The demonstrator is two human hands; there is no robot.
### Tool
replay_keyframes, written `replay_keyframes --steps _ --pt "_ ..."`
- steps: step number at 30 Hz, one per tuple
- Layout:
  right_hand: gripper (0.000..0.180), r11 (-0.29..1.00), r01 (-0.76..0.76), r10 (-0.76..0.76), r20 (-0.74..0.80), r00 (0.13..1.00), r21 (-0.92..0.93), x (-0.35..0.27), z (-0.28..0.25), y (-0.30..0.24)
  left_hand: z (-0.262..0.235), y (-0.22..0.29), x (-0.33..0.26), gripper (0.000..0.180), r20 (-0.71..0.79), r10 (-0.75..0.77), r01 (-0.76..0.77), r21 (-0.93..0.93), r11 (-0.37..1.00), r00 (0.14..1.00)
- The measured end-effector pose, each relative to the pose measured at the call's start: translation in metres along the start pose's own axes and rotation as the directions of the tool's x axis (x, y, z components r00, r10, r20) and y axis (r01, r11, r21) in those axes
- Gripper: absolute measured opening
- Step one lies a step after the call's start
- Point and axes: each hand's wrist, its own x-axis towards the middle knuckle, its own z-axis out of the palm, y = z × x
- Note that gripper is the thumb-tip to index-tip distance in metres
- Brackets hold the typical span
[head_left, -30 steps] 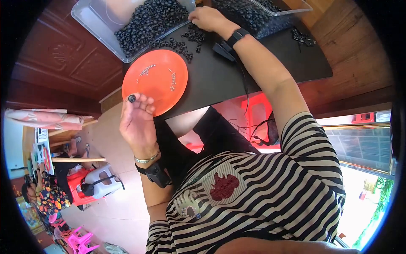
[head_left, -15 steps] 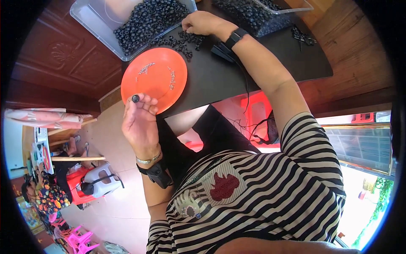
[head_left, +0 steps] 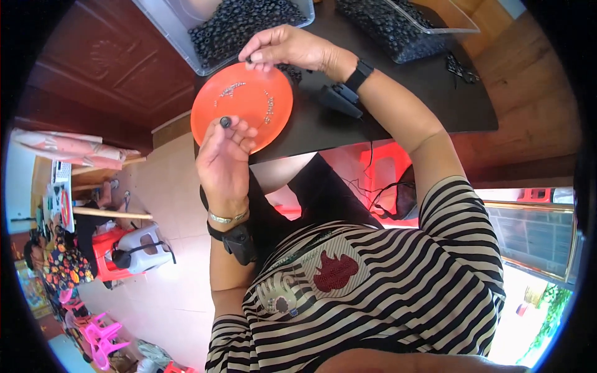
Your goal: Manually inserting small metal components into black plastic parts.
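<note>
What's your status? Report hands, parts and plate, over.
Left hand pinches a small black ring at the orange plate rim. Right hand pinches another over the plate's far edge. Tiny metal bits on plate; nothing between.

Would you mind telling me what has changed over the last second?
The right hand has drawn back from the loose black parts beside the bin to the far rim of the orange plate, pinching a small black part. The left hand stays at the plate's near rim, still holding its own black piece.
</note>
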Motion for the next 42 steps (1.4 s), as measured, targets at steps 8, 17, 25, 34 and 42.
replay_keyframes --steps 8,17,25,34,42 --pt "0.02 0.994 0.061 -0.067 0.067 0.995 0.09 -0.006 0.042 -0.009 -0.001 0.001 0.006 0.025 0.044 -0.001 0.001 0.004 1.0 0.999" --pt "0.019 0.996 0.081 -0.079 0.057 0.995 -0.034 -0.009 0.054 -0.008 0.002 -0.005 0.009 0.023 0.049 -0.009 0.009 0.014 1.0 0.999" --pt "0.018 0.996 0.062 -0.067 0.088 0.994 0.063 -0.008 0.053 -0.006 0.001 -0.006 0.008 0.023 0.037 -0.013 0.012 0.021 1.0 0.999" --pt "0.018 0.997 0.069 -0.07 0.07 0.995 0.021 -0.01 0.054 -0.012 0.002 -0.006 0.007 0.024 0.051 -0.012 0.011 0.02 1.0 0.999" --pt "0.016 0.993 0.108 -0.1 0.142 0.985 -0.05 -0.01 0.059 -0.014 0.004 -0.008 0.007 0.022 0.012 0.031 -0.033 0.13 0.991 0.999"
